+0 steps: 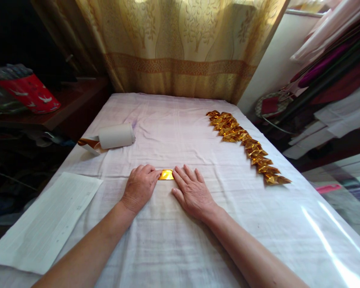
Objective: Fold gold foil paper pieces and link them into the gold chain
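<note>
A small strip of shiny gold foil paper (pixel 167 175) lies flat on the white cloth in front of me, its two ends under my fingers. My left hand (pixel 141 185) is closed at the strip's left end, thumb and fingers pinching it. Fingers stretched out and slightly spread, my right hand (pixel 192 190) lies flat with a fingertip on the right end. Folded gold foil pieces (pixel 240 136) stand in overlapping rows at the right of the cloth.
The white-covered surface (pixel 168 120) reaches back to a gold curtain (pixel 174 40). A white roll (pixel 116 136), with gold paper beside it, and a printed sheet (pixel 48 224) lie at the left. Beyond stands a red container (pixel 31 92); clothes (pixel 342 96) hang at the right.
</note>
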Available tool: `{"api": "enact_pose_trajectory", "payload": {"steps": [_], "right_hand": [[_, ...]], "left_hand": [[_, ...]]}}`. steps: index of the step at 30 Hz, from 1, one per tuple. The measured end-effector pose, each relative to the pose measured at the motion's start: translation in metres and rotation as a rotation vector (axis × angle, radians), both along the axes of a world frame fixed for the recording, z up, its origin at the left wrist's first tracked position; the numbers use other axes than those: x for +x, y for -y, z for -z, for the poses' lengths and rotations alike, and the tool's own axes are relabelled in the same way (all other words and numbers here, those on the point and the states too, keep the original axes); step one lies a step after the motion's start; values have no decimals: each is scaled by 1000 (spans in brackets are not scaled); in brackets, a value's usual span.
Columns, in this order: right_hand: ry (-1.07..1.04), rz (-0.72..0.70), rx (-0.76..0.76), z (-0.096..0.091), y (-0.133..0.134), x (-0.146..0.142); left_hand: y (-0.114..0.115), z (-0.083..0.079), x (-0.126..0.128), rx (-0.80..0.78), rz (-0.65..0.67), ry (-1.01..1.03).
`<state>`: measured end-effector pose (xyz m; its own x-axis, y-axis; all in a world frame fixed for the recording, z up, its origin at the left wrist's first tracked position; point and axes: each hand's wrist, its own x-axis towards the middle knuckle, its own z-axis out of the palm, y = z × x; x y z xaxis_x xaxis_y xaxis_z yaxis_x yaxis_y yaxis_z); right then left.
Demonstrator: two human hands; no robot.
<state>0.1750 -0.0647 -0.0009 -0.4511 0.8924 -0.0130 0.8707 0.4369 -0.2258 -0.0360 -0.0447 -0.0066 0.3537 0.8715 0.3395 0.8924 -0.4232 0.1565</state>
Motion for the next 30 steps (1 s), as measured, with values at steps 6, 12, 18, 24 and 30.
{"api": "enact_pose_trajectory", "payload": {"steps": [6,12,18,24,30], "right_hand": [[-19,8,43,2,1,-1],[-30,21,57,4,2,0],[-33,38,30,3,1,-1],[-33,43,20,1,1,-1],[-53,47,25,0,3,-1]], "left_hand": [[13,-2,9,2,152,-76],[19,4,15,-163,183,-165],[21,5,4,-184,150,-178],[24,6,-3,-167,133,-135],[24,5,-4,-146,130,-98]]}}
